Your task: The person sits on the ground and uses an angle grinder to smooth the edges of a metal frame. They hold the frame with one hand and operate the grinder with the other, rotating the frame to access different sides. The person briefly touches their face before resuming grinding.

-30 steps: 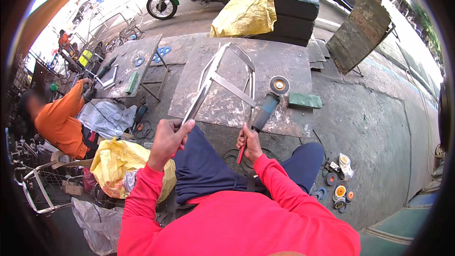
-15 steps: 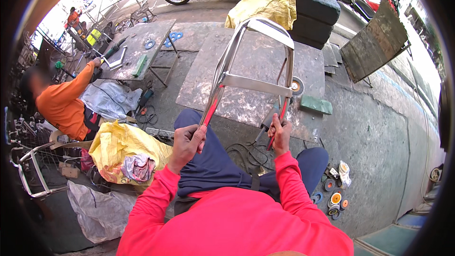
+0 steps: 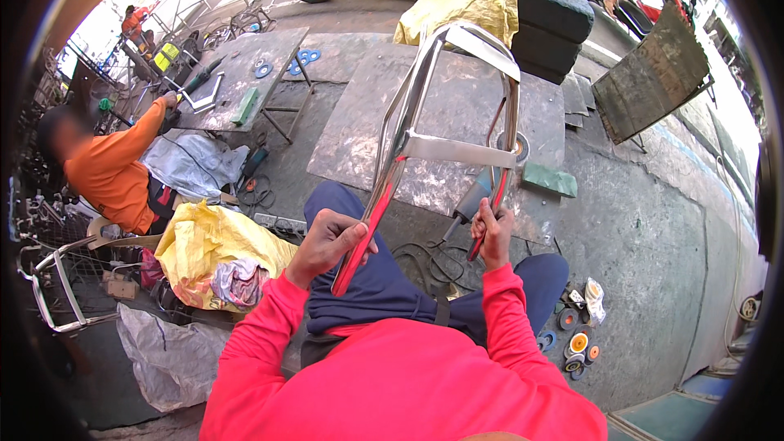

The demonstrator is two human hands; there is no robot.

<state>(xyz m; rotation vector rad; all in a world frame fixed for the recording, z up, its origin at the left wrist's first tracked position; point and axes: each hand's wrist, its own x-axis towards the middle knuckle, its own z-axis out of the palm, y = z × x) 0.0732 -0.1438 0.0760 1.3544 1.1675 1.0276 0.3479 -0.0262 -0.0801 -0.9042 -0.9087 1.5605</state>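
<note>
Polished metal tubing makes up the frame [image 3: 441, 147] you hold out in front of you, over the near edge of the scuffed work surface [image 3: 351, 147], its curved end pointing far and a flat crossbar [image 3: 482, 153] joining the two sides. Your left hand [image 3: 331, 241] is closed round the lower part of the left tube, whose red-showing end sticks out past your fingers; your right hand [image 3: 494, 237] is clamped on the lower right tube. Whether the curved end touches anything, you cannot tell.

A second ago the frame was turned more on edge; it has since swung round, so the crossbar's broad side and both legs show more fully to you. The left tube's end, covered half a second ago, has come into sight.

Just beyond the right tube lies an angle grinder [image 3: 476, 194], partly hidden, with a green block [image 3: 549, 180] to its right. On the floor at near right is a cluster of discs [image 3: 578, 343]. To your left sits a yellow sack [image 3: 220, 237], and farther left a co-worker in orange [image 3: 114, 167] reaches toward another surface [image 3: 237, 57].
</note>
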